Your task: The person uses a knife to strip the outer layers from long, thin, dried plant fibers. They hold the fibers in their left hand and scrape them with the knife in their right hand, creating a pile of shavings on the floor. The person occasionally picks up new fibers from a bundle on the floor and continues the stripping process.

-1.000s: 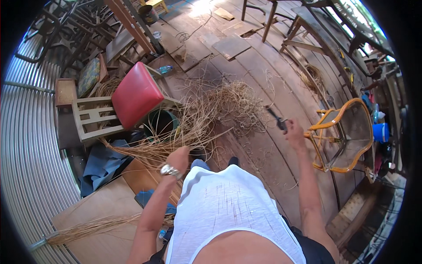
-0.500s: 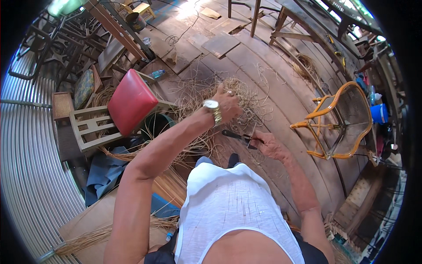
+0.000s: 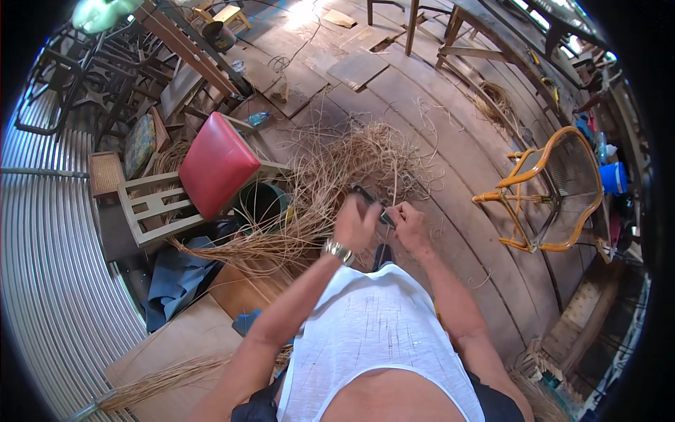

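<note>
A flat dark tool with a black handle (image 3: 361, 192) lies across the space between my hands, low over the rattan heap. My right hand (image 3: 410, 228) is closed on the tool's near end, thumb and fingers pinched together. A pale rattan strip (image 3: 395, 180) rises from beside those fingers. My left hand (image 3: 355, 225), with a metal-band watch on its wrist, is bent close against the tool's left side. Its fingers are curled, and what they grip, if anything, is hidden. Beyond both hands spreads the tangled heap of thin rattan strands (image 3: 380, 148).
A red-seated chair (image 3: 218, 165) lies tipped at left, beside a dark green bucket (image 3: 264, 205). A rattan-framed armchair (image 3: 562, 190) stands at right. Long strands (image 3: 232, 252) trail left over the floor. A wooden bench (image 3: 492, 56) is at the far right.
My left hand has come back from over the strand heap, down to the tool beside my right hand. My right hand has shifted slightly left, and the tool's handle now points farther away.
</note>
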Action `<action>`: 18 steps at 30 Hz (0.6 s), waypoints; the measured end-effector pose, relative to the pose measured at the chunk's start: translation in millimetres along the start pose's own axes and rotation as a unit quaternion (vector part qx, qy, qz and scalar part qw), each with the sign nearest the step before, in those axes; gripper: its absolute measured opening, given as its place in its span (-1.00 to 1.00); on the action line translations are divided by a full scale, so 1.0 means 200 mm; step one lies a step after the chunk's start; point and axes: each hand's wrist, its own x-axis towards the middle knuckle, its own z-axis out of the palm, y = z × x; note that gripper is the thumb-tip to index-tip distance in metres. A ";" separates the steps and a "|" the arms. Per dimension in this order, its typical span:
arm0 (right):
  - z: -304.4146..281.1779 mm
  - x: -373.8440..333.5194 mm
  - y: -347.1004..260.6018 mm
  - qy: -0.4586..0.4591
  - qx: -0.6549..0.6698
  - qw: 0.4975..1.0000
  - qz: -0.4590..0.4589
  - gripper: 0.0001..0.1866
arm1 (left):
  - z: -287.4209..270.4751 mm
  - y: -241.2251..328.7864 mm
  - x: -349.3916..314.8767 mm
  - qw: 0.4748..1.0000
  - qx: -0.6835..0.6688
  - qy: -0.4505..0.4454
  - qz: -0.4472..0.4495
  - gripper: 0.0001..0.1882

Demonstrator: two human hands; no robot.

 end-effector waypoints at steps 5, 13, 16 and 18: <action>0.17 0.12 0.10 -0.043 0.112 0.988 0.097 -0.70 | 0.09 -0.31 -0.26 0.890 -0.322 -0.247 -0.210 -0.56; 0.36 0.07 0.02 -0.156 0.224 0.946 0.177 -0.73 | -0.15 -0.30 -0.31 0.986 -0.057 -0.029 -0.152 -0.70; 0.40 0.06 0.00 -0.148 0.237 0.937 0.212 -0.75 | -0.16 -0.32 -0.36 0.982 -0.065 -0.031 -0.175 -0.69; 0.41 0.05 0.00 -0.178 0.185 0.952 0.167 -0.75 | -0.12 -0.38 -0.37 0.977 -0.086 -0.033 -0.191 -0.71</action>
